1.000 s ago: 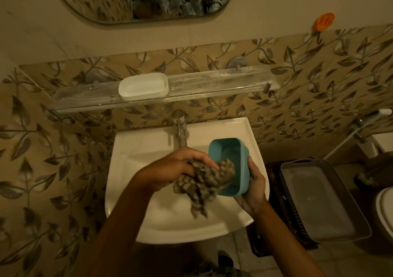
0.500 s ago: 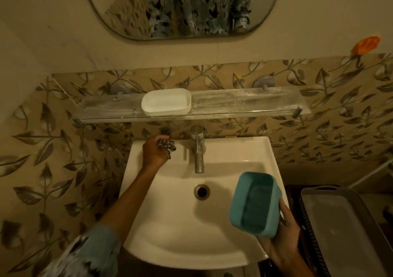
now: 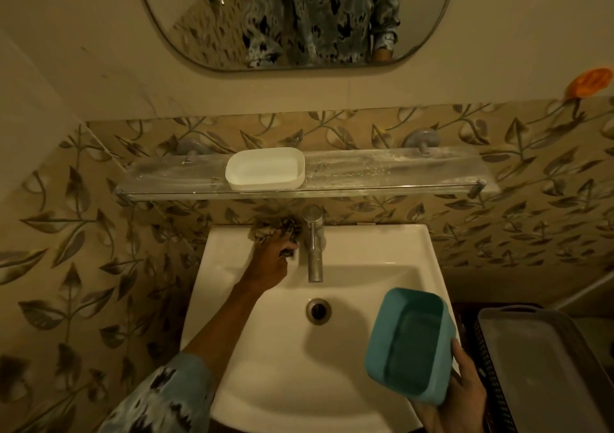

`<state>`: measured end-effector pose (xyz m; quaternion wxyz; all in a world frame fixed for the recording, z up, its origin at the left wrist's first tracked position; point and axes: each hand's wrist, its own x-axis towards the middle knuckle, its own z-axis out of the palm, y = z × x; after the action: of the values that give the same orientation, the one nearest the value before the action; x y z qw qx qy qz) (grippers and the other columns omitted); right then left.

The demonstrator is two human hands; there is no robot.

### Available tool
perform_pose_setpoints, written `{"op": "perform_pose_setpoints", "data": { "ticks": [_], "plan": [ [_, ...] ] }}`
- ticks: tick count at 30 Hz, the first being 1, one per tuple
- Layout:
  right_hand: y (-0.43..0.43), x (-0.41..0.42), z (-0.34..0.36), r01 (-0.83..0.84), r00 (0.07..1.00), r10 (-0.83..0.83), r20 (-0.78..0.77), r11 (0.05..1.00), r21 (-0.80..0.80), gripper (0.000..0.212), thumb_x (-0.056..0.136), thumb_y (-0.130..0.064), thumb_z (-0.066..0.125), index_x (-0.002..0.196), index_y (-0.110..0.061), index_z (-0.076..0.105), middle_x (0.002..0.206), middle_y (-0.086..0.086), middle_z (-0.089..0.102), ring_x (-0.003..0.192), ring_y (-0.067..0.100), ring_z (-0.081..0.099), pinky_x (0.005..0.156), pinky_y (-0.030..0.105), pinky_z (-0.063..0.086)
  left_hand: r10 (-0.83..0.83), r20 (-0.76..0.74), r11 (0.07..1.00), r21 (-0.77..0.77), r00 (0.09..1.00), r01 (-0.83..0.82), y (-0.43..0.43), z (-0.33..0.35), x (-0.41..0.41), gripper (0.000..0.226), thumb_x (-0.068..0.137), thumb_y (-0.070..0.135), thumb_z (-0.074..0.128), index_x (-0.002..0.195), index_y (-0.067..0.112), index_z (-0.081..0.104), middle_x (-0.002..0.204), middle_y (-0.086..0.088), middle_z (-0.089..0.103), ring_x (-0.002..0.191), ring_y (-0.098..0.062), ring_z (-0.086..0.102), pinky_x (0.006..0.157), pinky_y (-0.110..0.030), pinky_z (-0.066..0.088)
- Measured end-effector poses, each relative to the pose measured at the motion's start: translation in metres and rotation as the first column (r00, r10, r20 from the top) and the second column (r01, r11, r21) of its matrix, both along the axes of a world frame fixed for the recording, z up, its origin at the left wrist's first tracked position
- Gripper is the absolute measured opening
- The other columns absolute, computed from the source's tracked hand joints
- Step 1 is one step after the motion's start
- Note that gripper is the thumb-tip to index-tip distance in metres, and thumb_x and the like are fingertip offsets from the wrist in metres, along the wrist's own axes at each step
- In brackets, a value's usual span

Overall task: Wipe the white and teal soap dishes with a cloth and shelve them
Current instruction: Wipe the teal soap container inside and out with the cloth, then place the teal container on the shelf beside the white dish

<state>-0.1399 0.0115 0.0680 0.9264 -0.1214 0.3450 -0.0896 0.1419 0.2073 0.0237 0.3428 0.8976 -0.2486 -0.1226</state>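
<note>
Gripping one cloth, one teal dish; one white dish sits shelved.

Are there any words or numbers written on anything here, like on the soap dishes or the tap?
None: no words, numbers or signs can be read anywhere.
The white soap dish is plain.
The teal soap dish shows no label.
The tap shows no brand.
The cloth has only a pattern.
</note>
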Motion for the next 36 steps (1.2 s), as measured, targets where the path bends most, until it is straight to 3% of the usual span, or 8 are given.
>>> {"op": "perform_pose_setpoints", "data": {
  "ticks": [2,8,12,14,21,26,32,36],
  "plan": [
    [0.004,0.006,0.006,0.016,1.000,-0.016,-0.012,1.000,-0.019,0.053,0.093,-0.047,0.042,0.120,-0.008,0.066,0.121,0.015,0.067,0.096,0.037,0.069,0.071,0.048,0.060,0.057,-0.058,0.982,-0.175,0.997,-0.066,-0.005,0.021,-0.025,0.032,0.082,-0.012,0.050,0.098,0.010,0.067,0.112,-0.009,0.065,0.107,-0.022,0.060,0.096,-0.045,0.048],
    [0.017,0.042,0.046,0.046,0.987,-0.028,0.161,0.993,-0.109,0.052,0.085,-0.036,0.045,0.131,-0.014,0.054,0.105,0.011,0.068,0.094,0.030,0.066,0.063,0.038,0.061,0.138,-0.292,0.840,-0.472,0.947,-0.268,-0.007,0.084,-0.119,0.021,0.093,0.009,0.051,0.090,0.023,0.067,0.087,0.001,0.074,0.083,-0.016,0.070,0.069,-0.029,0.055],
    [0.021,0.061,0.066,0.037,0.932,0.086,0.352,0.944,-0.329,0.043,0.083,-0.021,0.049,0.125,-0.014,0.054,0.109,0.013,0.062,0.100,0.027,0.060,0.068,0.035,0.059,0.083,-0.418,0.680,-0.640,0.905,-0.358,-0.007,0.128,-0.161,0.019,0.091,0.029,0.054,0.104,0.032,0.067,0.101,-0.001,0.072,0.090,-0.021,0.070,0.065,-0.026,0.055],
    [0.019,0.070,0.073,0.056,0.916,0.136,0.378,0.889,-0.455,0.059,0.077,-0.015,0.049,0.136,-0.013,0.042,0.116,0.014,0.056,0.103,0.027,0.058,0.070,0.035,0.059,0.043,-0.382,0.639,-0.700,0.923,-0.319,-0.006,0.148,-0.166,0.036,0.084,0.040,0.057,0.119,0.032,0.060,0.114,0.004,0.068,0.101,-0.018,0.066,0.072,-0.030,0.056],
    [-0.002,0.093,0.112,0.179,0.917,0.260,0.301,0.406,-0.896,0.058,0.064,-0.031,0.074,0.115,-0.043,0.049,0.115,-0.002,0.063,0.105,0.024,0.063,0.075,0.033,0.058,0.049,-0.168,0.645,-0.748,0.985,-0.159,-0.015,0.194,-0.136,0.066,0.074,0.027,0.075,0.134,0.028,0.047,0.128,0.006,0.060,0.118,-0.013,0.057,0.086,-0.032,0.054],
    [-0.027,0.120,0.139,0.187,0.944,0.240,0.226,0.176,-0.967,0.059,0.071,-0.011,0.081,0.123,-0.019,0.052,0.126,0.001,0.060,0.118,0.016,0.059,0.092,0.041,0.055,0.121,-0.033,0.713,-0.693,0.992,-0.110,-0.034,0.215,-0.099,0.064,0.080,0.009,0.070,0.135,0.027,0.046,0.127,0.009,0.058,0.114,-0.003,0.057,0.084,-0.021,0.053],
    [-0.043,0.149,0.161,0.122,0.978,0.182,0.107,-0.074,-0.990,0.067,0.068,-0.009,0.084,0.127,-0.011,0.052,0.124,0.002,0.062,0.114,0.013,0.060,0.096,0.029,0.051,0.178,0.062,0.780,-0.618,0.982,-0.102,-0.057,0.229,-0.062,0.062,0.078,0.006,0.071,0.133,0.024,0.049,0.109,0.016,0.060,0.102,0.003,0.059,0.073,-0.005,0.048],
    [-0.048,0.166,0.165,0.073,0.987,0.153,0.042,-0.201,-0.977,0.061,0.068,-0.010,0.084,0.122,-0.014,0.058,0.112,-0.010,0.061,0.099,0.000,0.059,0.086,0.013,0.050,0.189,0.171,0.861,-0.503,0.967,-0.079,-0.063,0.229,-0.047,0.065,0.077,0.008,0.072,0.134,0.027,0.046,0.110,0.016,0.059,0.102,-0.002,0.059,0.080,-0.013,0.051]
  ]
}}
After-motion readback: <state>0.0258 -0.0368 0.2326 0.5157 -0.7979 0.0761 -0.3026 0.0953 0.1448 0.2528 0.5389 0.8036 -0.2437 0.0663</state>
